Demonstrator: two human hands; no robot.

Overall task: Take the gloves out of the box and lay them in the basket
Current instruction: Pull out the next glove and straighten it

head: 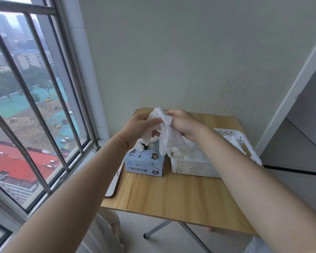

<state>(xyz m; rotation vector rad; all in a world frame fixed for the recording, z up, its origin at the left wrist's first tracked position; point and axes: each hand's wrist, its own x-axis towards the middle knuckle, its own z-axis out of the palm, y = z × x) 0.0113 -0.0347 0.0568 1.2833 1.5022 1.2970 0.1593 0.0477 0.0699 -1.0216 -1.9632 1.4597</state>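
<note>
Glove, white and crumpled, hangs between both hands above the box; left hand and right hand each keep a pinching grip on its upper part, beside the basket on the surface

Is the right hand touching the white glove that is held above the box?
Touching. The head view shows the right hand with fingers curled on the glove.

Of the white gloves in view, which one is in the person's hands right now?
The glove hanging above the box, pinched by the left hand and right hand. Others lie in the white basket or poke from the box.
</note>
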